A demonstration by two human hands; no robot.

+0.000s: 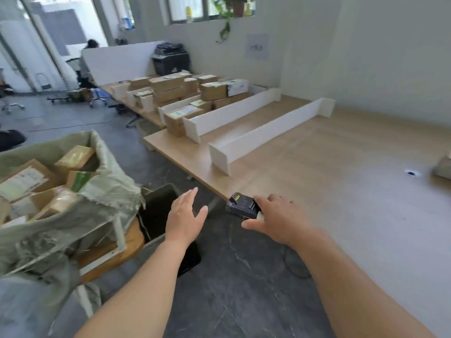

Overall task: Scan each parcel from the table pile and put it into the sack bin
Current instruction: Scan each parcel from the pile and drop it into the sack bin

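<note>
Pale wood grain runs across the counter [317,167] that fills the right half of the frame, and at its near corner, in the lower middle, we hold the black handheld scanner [241,207]. Our right hand [275,220] is clamped on it, fingers curled over its top and the thumb tucked along its near side, while the scanner's far end sits right at the counter's edge; we cannot tell whether it touches the wood. Our left hand [185,215] hangs just left of it, apart from the scanner, fingers straight and spread, palm down, holding nothing, above a dark waste bin [168,193] standing on the grey floor. At the left of the frame the green woven sack [109,186] is stretched open on a white frame, and several brown cardboard parcels [24,179] with pale labels lie inside it. At the far right edge, one blurred parcel [443,167] lies on the counter, well apart from both hands. Two long white dividers [268,132] run diagonally over the counter's upper part, and beyond them, in the upper middle, a pile of boxes [168,89] is stacked in rows. Behind that pile a dark printer [170,59] stands by the wall, and a seated person [90,45] shows in the upper left.
</note>
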